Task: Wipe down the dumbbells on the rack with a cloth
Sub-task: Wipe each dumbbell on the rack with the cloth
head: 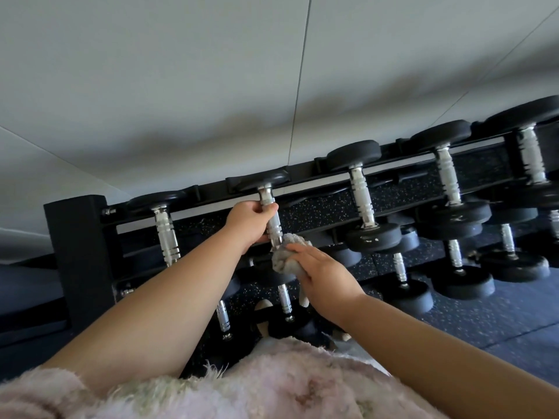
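Note:
A black rack (81, 243) holds rows of black dumbbells with chrome handles. My left hand (249, 220) grips the chrome handle of the second dumbbell from the left on the top row (267, 196). My right hand (320, 278) holds a crumpled grey cloth (286, 260) against the lower end of that handle, over the near weight head, which the cloth and hand hide. The leftmost dumbbell (165, 234) sits beside it. More dumbbells (363, 195) run off to the right.
A grey panelled wall (211, 86) stands behind the rack. Lower tiers hold more dumbbells (459, 267). Dark speckled rubber floor (499, 316) lies to the right. My fluffy pink garment (242, 388) fills the bottom of the view.

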`<state>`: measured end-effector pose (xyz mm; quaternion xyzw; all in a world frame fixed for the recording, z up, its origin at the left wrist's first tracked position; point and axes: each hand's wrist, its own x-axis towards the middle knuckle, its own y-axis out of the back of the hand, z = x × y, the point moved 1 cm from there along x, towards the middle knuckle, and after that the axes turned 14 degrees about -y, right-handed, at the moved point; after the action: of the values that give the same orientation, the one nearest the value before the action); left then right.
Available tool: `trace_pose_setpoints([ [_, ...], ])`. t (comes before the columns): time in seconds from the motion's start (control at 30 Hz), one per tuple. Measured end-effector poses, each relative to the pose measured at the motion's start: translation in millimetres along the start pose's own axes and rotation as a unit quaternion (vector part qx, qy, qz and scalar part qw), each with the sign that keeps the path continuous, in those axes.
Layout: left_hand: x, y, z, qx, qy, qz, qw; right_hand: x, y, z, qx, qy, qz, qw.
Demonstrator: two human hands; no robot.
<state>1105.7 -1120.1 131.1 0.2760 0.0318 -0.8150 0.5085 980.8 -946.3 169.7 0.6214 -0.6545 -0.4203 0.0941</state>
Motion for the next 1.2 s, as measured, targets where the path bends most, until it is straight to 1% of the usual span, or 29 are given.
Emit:
trace_pose_setpoints([
  [0.07, -1, -1, -3, 0.034, -0.012, 0.032, 0.999, 1, 23, -7, 0.015, -0.037, -0.027, 0.999],
  [0.1, -1, -1, -5, 0.051, -0.019, 0.043, 0.998, 1, 33, -6, 0.006, -0.038, -0.028, 0.999],
  [0.13, -2, -1, -6, 0.065, -0.026, 0.05, 0.996, 0, 43, -2, -0.018, -0.027, -0.011, 0.999],
  [0.2, -3, -6, -8, 0.106, -0.04, 0.062, 0.992, -6, 63, 15, -0.092, 0.029, 0.073, 0.993],
  [0.23, -6, -9, -7, 0.141, -0.054, 0.079, 0.985, -8, 72, 28, -0.122, 0.073, 0.124, 0.982],
  [0.27, -10, -14, -4, 0.177, -0.071, 0.11, 0.976, -10, 80, 42, -0.154, 0.119, 0.169, 0.966],
  [0.3, -15, -20, 0, 0.204, -0.09, 0.156, 0.962, -10, 87, 57, -0.192, 0.158, 0.194, 0.949],
  [0.33, -21, -29, 4, 0.222, -0.112, 0.211, 0.945, -7, 93, 73, -0.235, 0.179, 0.198, 0.935],
  [0.37, -27, -40, 9, 0.235, -0.139, 0.262, 0.926, -2, 96, 88, -0.279, 0.186, 0.183, 0.924],
  [0.4, -32, -54, 16, 0.246, -0.175, 0.293, 0.907, 3, 99, 101, -0.32, 0.187, 0.149, 0.917],
  [0.43, -35, -69, 22, 0.25, -0.203, 0.294, 0.9, 8, 102, 114, -0.358, 0.188, 0.106, 0.909],
  [0.47, -35, -87, 29, 0.24, -0.223, 0.266, 0.907, 12, 106, 123, -0.386, 0.191, 0.064, 0.9],
  [0.5, -35, -105, 39, 0.223, -0.22, 0.217, 0.925, 14, 111, 130, -0.403, 0.201, 0.037, 0.892],
  [0.53, -34, -125, 49, 0.202, -0.196, 0.158, 0.946, 14, 118, 138, -0.405, 0.212, 0.026, 0.889],
  [0.6, -25, -160, 62, 0.15, -0.131, 0.061, 0.978, 11, 134, 153, -0.371, 0.21, 0.026, 0.904],
  [0.63, -18, -174, 63, 0.127, -0.106, 0.039, 0.985, 10, 141, 164, -0.348, 0.196, 0.023, 0.917],
  [0.7, -7, -192, 63, 0.104, -0.077, 0.047, 0.99, 7, 152, 184, -0.311, 0.158, -0.015, 0.937],
  [0.77, -1, -200, 63, 0.081, -0.046, 0.084, 0.992, 9, 160, 199, -0.3, 0.136, -0.055, 0.942],
  [0.8, 0, -203, 66, 0.07, -0.029, 0.09, 0.993, 10, 164, 202, -0.299, 0.123, -0.072, 0.943],
  [0.83, 1, -205, 70, 0.069, -0.014, 0.082, 0.994, 10, 167, 201, -0.293, 0.109, -0.089, 0.946],
  [0.9, 4, -208, 81, 0.095, -0.002, 0.049, 0.994, 9, 166, 193, -0.278, 0.099, -0.092, 0.951],
  [0.97, 11, -209, 89, 0.109, 0.017, 0.028, 0.994, 10, 159, 185, -0.288, 0.122, -0.072, 0.947],
  [1.03, 16, -209, 94, 0.096, 0.042, 0.014, 0.994, 9, 144, 180, -0.3, 0.178, -0.041, 0.936],
  [1.13, 23, -208, 96, 0.104, 0.05, 0.0, 0.993, 12, 123, 177, -0.346, 0.231, -0.068, 0.907],
  [1.2, 24, -207, 96, 0.122, 0.041, 0.002, 0.992, 17, 122, 174, -0.363, 0.264, -0.039, 0.893],
])
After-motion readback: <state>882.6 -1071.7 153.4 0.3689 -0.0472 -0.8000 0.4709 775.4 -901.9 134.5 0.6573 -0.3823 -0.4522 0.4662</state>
